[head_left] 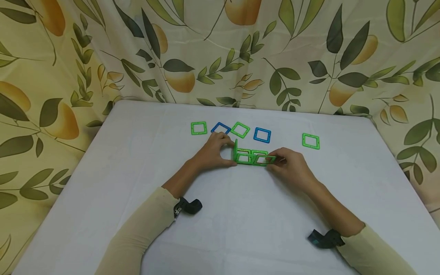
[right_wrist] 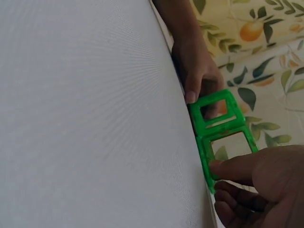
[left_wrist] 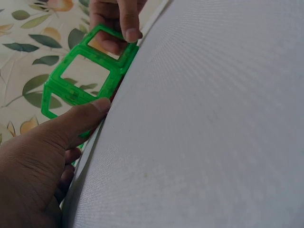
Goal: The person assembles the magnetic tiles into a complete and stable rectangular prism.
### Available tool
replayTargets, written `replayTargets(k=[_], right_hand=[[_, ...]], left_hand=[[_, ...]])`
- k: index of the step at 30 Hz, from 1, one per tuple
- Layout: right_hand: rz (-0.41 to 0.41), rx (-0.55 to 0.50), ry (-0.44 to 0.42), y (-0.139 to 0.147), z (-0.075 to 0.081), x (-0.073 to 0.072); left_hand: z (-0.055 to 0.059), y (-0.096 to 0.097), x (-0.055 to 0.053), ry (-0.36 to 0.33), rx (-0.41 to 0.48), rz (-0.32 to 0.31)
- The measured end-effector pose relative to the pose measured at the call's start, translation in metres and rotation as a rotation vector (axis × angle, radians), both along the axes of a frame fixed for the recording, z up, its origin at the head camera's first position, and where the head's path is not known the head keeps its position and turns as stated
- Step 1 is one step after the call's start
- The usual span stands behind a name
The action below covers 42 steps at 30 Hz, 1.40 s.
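Several green magnetic tiles, square open frames, are joined into a low structure on the white table, with one tile upright at its left end. My left hand holds that left end, thumb low at the front and fingers at the back. In the left wrist view the thumb presses near the lower edge of the green frames. At the right end, my right hand pinches a tilted green tile between thumb and fingers. The right wrist view shows the right thumb over that tile's frame; the curled fingers are partly hidden behind.
Behind the structure lie loose tiles: a green one at left, a blue one partly covered by the left hand, another green and another blue. One more green tile lies farther right. A patterned curtain hangs behind the table.
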State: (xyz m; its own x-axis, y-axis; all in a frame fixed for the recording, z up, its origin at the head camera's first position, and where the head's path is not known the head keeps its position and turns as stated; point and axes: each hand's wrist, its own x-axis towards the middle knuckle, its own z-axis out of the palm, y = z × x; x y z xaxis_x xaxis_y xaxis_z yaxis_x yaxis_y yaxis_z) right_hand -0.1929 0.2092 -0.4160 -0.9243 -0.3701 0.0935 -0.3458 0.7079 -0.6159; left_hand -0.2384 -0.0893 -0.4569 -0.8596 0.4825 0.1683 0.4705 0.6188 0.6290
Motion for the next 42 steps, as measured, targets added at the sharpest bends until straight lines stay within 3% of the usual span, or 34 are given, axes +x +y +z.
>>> replayTargets(k=[18,42], right_hand=[[0.045,0.021,-0.106,-0.007,-0.004,0.005],[0.121,0.057,-0.074,-0.023,-0.006,0.018]], left_hand=[[-0.001,-0.001,0.001,0.002,0.013,0.010],[-0.002,0.000,0.001,-0.006,0.089,0.020]])
